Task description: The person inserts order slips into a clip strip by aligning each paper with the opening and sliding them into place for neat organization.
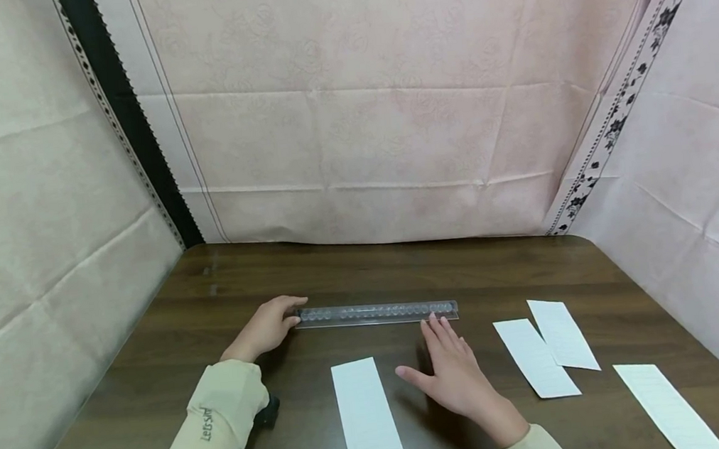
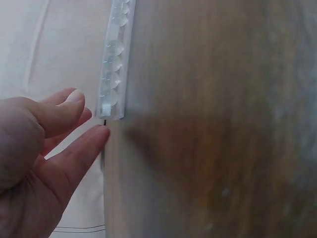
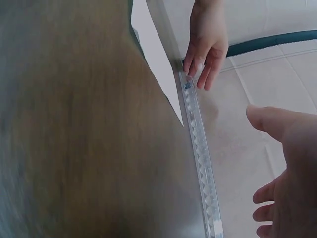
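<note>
A long clear plastic ruler [image 1: 367, 314] lies crosswise on the brown table, with a row of scallop-like shapes along it. At its left end is my left hand [image 1: 268, 326], fingers loosely bent and spread; in the left wrist view the thumb and fingers of this hand [image 2: 54, 134] stand right beside the end of the ruler [image 2: 115, 74]. My right hand [image 1: 455, 375] reaches in from the lower right, fingers extended and thumb out to the side. Its fingertips overlap the ruler's near edge close to the right end.
A white paper slip [image 1: 367, 413] lies between my forearms. Farther right are two overlapping slips, one nearer [image 1: 536, 359] and one behind [image 1: 564, 335], plus another slip [image 1: 671, 407] by the right edge. Pale cloth walls [image 1: 351, 132] surround the wooden table [image 1: 174, 383].
</note>
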The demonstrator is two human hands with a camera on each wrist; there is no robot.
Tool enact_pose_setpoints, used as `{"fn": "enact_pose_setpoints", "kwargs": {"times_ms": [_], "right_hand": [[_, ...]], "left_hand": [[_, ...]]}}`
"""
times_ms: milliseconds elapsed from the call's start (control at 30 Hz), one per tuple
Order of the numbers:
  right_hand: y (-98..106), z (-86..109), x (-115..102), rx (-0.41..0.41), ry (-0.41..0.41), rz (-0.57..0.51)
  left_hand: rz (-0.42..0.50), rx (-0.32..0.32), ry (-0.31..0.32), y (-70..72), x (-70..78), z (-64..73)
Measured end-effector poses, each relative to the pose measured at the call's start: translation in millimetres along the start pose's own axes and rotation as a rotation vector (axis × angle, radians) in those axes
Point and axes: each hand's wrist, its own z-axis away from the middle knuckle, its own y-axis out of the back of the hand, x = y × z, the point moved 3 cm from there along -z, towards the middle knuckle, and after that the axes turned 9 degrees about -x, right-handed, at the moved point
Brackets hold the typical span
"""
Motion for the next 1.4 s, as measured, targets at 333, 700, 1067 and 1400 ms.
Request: {"fn": "enact_pose_setpoints", "kwargs": {"times_ms": [333, 700, 1067, 1400], "right_hand": [[-15, -3.7, -14, -0.110, -0.018, 0.010], [-33, -7.0, -31, -0.183, 0.008, 0.012], [-46, -6.9, -36, -0.304, -0.003, 0.109], [-45, 1.8, -44, -0.274, 0.035, 0.106]], "left_hand": [[0.077, 0.067, 0.018, -3.8, -8.0, -3.7], [0.178, 0.097, 0.084, -2.5, -15.3, -5.8], [0.193, 0.119, 0.100, -5.6, -17.2, -6.9], [0.196, 0.135, 0.109, -8.8, -17.2, -6.5]]}}
